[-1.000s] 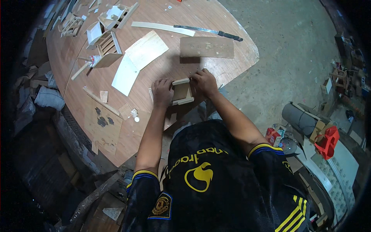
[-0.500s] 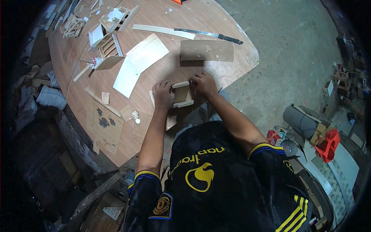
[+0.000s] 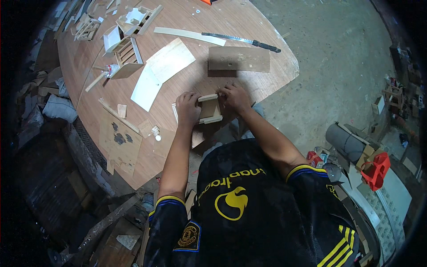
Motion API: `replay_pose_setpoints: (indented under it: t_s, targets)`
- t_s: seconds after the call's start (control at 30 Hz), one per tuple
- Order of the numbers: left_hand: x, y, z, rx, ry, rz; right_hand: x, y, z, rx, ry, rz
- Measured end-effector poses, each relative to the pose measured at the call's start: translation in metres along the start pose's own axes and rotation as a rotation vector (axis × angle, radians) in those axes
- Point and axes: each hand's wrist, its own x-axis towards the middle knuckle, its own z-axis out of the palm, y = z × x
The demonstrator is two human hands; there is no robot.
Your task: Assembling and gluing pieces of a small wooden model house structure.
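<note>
A small box-like wooden frame (image 3: 210,110) lies between my hands at the table's near edge. Round its left side my left hand (image 3: 188,107) is closed, fingers curled over the top strip. My right hand (image 3: 234,98) pinches at the frame's upper right corner. The fingertips hide whether anything small is between them. Beyond the hands lies a brown wooden board (image 3: 239,59). To the left, two pale flat sheets (image 3: 167,62) overlap on the table.
A handsaw (image 3: 242,41) and a long pale strip (image 3: 189,34) lie farther off. Small wooden models (image 3: 126,55) stand at the far left. A stained board (image 3: 119,142) and a tiny bottle (image 3: 155,131) lie near left. Right, a red bag (image 3: 376,171) sits among clutter.
Both hands stay at the frame with almost no movement. The whole view has shifted very slightly.
</note>
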Motion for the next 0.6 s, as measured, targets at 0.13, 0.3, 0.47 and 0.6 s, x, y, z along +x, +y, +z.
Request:
replay_pose_setpoints:
  t_s: [0.13,0.3,0.47,0.6]
  targets:
    - [0.0,0.0,-0.001,-0.022,-0.049,-0.02,0.0,0.0,0.0,-0.03,-0.087,0.059]
    - [0.002,0.003,-0.006,-0.033,-0.062,-0.015,0.001,-0.002,-0.005,-0.005,-0.04,0.002]
    - [-0.002,0.007,-0.027,0.056,-0.108,-0.099,0.001,0.001,-0.029,0.173,-0.093,0.11]
    - [-0.021,0.001,-0.059,-0.04,0.022,-0.124,-0.015,0.009,-0.063,0.267,-0.211,0.224]
